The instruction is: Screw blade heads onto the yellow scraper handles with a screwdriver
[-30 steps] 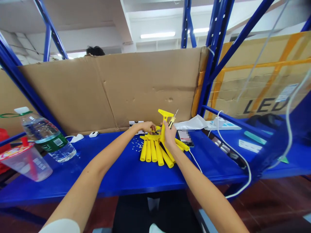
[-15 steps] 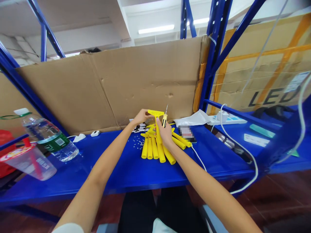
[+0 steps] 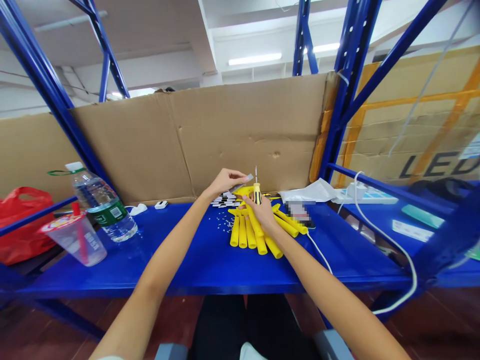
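My left hand (image 3: 224, 181) pinches a thin grey metal blade (image 3: 242, 184) above the head of a yellow scraper handle (image 3: 254, 221). My right hand (image 3: 265, 214) is closed around that handle and also keeps a yellow-and-black screwdriver (image 3: 257, 191), its tip pointing up. Under both hands lie several more yellow scraper handles (image 3: 234, 233), side by side on the blue table. Small loose screws (image 3: 224, 223) are scattered left of them. A stack of black-and-white strips (image 3: 222, 201) sits behind, partly covered by my left hand.
At the left stand a water bottle (image 3: 112, 212) and a plastic cup (image 3: 80, 240), near a red bag (image 3: 22, 225). On the right lie a phone (image 3: 300, 212) with a white cable (image 3: 319, 254) and a white plastic bag (image 3: 309, 192). Cardboard (image 3: 243, 130) walls the table's back.
My left hand has moved from the scraper handle's head and now has a metal blade in its fingers. The handle's head has tipped lower. The camera view has shifted left.
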`<state>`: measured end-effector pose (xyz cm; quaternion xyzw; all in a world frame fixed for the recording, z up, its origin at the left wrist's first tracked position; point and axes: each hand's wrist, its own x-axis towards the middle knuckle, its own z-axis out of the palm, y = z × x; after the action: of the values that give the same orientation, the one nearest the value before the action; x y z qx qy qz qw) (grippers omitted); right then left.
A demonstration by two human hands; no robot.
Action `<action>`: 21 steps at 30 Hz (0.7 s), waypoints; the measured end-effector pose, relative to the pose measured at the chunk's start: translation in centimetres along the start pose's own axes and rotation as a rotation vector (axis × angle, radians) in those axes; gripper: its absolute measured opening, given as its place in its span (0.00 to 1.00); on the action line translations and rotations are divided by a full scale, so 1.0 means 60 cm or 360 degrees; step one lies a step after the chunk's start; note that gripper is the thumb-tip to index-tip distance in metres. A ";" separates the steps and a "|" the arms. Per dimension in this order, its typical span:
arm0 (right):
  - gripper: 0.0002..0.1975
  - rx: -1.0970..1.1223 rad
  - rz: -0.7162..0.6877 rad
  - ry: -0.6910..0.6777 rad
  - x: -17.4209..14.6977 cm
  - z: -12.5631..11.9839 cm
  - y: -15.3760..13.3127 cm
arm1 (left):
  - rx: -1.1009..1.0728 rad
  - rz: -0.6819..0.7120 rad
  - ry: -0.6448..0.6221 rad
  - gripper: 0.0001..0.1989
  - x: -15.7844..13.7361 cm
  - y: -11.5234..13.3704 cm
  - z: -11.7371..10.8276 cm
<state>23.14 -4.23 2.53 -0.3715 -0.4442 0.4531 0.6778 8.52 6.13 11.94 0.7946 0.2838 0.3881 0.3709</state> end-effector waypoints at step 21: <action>0.19 -0.0384 0.0102 -0.0270 -0.005 0.004 0.009 | 0.0103 0.0078 -0.0064 0.20 -0.082 -0.085 0.003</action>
<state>22.72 -4.31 2.03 -0.4245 -0.5392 0.4476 0.5734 5.18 5.31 5.76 0.8205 0.2692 0.3715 0.3410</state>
